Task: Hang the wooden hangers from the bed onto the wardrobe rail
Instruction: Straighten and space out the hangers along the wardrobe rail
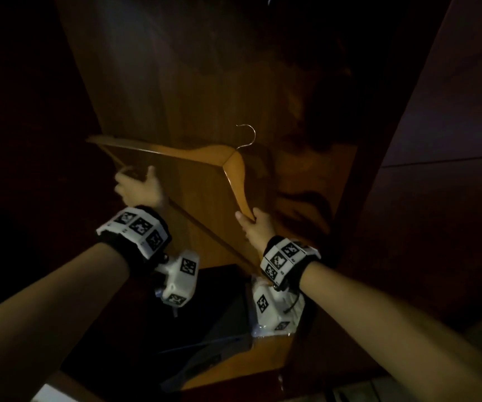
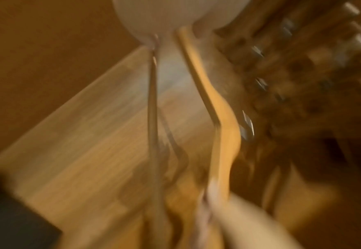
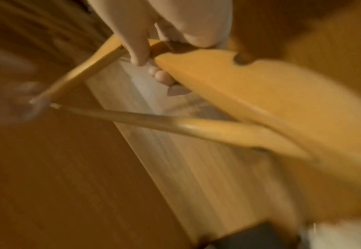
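Note:
A wooden hanger [image 1: 235, 175] with a metal hook [image 1: 248, 135] is held up inside the dark wardrobe, tilted with its hook uppermost. My left hand [image 1: 135, 182] grips the thin lower bar near the hanger's left end, thumb raised. My right hand [image 1: 252, 223] grips the tip of the right arm from below. The right wrist view shows my right hand's fingers [image 3: 140, 48] curled round the hanger [image 3: 239, 94], with the left hand [image 3: 26, 102] blurred at the far corner. In the blurred left wrist view the hanger [image 2: 224, 134] runs down to my right hand [image 2: 239, 219].
The wardrobe's wooden back panel [image 1: 193, 82] stands just behind the hanger. A dark box [image 1: 219, 314] sits on the wardrobe floor below my wrists. A dark side panel [image 1: 437, 169] closes the right. Several other hangers [image 2: 303, 55] show blurred at the upper right.

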Available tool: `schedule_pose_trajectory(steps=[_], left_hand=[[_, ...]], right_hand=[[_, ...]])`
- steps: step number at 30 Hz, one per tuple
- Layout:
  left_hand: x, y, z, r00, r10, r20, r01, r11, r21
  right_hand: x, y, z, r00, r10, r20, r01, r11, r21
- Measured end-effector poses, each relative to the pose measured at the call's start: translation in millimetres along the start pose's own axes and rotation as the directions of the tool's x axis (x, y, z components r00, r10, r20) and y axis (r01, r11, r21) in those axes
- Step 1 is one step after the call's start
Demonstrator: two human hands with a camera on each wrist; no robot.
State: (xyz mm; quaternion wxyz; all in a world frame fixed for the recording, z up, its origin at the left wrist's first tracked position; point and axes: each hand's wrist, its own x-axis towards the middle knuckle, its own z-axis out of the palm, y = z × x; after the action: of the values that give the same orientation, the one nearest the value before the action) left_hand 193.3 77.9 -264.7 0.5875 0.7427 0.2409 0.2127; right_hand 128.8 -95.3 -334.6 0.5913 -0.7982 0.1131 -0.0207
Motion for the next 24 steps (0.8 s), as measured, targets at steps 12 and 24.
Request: schedule_pose_trajectory(steps=[12,24], left_hand=[[-65,26,36,0.725,-0.052,0.687,0.331,0.9,-0.282],[-43,123,28,0.573,0.021,0.819,-0.16,0.983,0.087]], right_hand=[[0,-34,-14,0.982,-0.18,-0.05,0.147,0.91,-0.386],[-35,-108,-109,0.978,-0.209,0.025,0.177,0.75,-0.637]])
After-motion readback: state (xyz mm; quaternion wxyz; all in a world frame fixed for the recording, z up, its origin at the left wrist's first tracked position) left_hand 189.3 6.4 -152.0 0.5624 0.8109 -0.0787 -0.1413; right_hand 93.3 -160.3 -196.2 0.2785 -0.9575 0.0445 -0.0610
